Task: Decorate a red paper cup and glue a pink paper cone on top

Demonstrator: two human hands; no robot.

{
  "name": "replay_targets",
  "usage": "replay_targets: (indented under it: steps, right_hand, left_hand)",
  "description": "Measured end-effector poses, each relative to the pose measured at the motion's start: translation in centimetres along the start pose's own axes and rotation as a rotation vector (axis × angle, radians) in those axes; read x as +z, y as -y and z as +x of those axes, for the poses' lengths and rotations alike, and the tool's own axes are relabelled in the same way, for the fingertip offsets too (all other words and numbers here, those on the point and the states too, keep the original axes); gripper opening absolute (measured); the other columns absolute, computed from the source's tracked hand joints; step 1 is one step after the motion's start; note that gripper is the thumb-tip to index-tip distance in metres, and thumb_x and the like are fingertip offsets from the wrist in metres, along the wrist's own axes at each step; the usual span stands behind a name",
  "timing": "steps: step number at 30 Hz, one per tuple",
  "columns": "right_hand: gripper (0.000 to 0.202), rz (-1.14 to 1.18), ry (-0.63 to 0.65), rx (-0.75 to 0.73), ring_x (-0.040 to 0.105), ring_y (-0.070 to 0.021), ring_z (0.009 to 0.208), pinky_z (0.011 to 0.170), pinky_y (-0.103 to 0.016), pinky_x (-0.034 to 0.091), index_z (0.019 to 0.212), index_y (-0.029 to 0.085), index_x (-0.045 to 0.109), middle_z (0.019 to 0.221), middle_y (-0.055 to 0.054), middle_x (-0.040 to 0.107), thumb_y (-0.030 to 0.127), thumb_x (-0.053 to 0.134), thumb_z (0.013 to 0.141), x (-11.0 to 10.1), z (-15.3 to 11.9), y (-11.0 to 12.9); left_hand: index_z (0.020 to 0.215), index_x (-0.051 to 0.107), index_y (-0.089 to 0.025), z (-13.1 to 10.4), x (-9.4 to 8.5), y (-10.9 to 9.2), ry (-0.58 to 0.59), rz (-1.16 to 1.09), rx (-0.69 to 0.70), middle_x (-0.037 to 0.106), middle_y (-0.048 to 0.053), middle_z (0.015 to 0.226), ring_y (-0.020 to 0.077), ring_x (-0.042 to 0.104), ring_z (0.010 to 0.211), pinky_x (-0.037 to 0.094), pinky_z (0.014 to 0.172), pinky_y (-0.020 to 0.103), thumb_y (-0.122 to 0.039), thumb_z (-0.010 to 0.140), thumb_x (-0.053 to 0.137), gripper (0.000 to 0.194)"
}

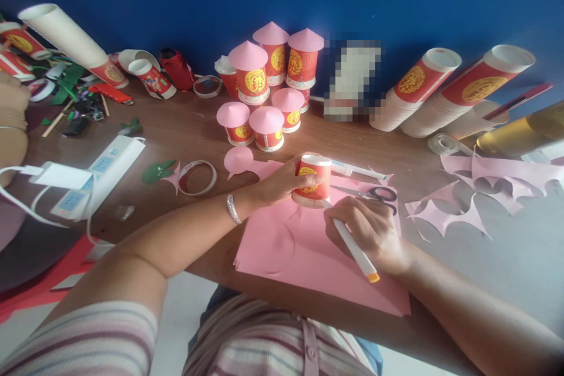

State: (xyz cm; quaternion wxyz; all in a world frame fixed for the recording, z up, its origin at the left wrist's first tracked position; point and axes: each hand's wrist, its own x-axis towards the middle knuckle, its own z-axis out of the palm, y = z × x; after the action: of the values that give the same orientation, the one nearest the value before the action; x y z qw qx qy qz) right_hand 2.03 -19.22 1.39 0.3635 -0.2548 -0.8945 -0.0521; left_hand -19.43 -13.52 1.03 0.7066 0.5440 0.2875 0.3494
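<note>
- Left hand (282,182) gripped a red paper cup (312,181) from its left side, fingers wrapped round the wall; the cup stood mouth down on the pink paper sheet (317,270), near the sheet's far edge.
- Right hand (368,229) was closed round a white pen (355,249) with an orange end cap; the capped end pointed toward the near right, the tip lay hidden at the base of the cup.
- A curved line was visible on the pink sheet, left of the right hand.
- The sheet lay on the brown table (185,129), centre, its near corner overhanging the table edge.
- Scissors (374,194) lay just beyond the right hand, partly on the sheet; a second white pen (356,170) lay just beyond them.
- Farther off, centre: a cluster of red cups with pink cone tops (267,85), some stacked in two levels.
- A cut pink disc (238,160) lay left of the held cup.
- Far right: two long stacks of cups (440,91) lay on their sides; pink paper offcuts (476,188) were spread in front of them.
- Left: a white power strip (103,173), a roll of tape (197,177) and green paper scraps (156,172).
- Far left: another stack of cups (66,38) on its side, amid small clutter.
- A silver bracelet (233,208) was on the left wrist.
</note>
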Motion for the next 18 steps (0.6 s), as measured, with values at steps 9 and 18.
replay_targets:
  steps: [9, 18]
  right_hand:
    - [0.026, 0.008, 0.017, 0.016, 0.053, -0.0091, 0.056, 0.052, -0.023, 0.039, 0.096, 0.022, 0.054, 0.072, 0.005, 0.060, -0.003, 0.059, 0.091, -0.24, -0.02, 0.23]
    - [0.027, 0.040, 0.022, 0.002, 0.053, -0.0098, 0.055, 0.052, -0.023, 0.039, 0.097, 0.020, 0.055, 0.072, 0.004, 0.059, -0.005, 0.061, 0.090, -0.26, 0.00, 0.30]
  left_hand:
    - [0.085, 0.056, -0.018, -0.05, -0.06, 0.23, 0.030, -0.086, -0.015, 0.054, -0.001, 0.080, 0.0102, 0.047, 0.069, 0.044, 0.060, 0.021, -0.051, 0.081, 0.089, 0.047]
    - [0.087, 0.058, -0.017, -0.01, -0.23, 0.43, 0.023, -0.011, 0.006, 0.056, 0.000, 0.082, 0.0114, 0.048, 0.071, 0.044, 0.065, 0.024, -0.050, 0.087, 0.082, 0.041]
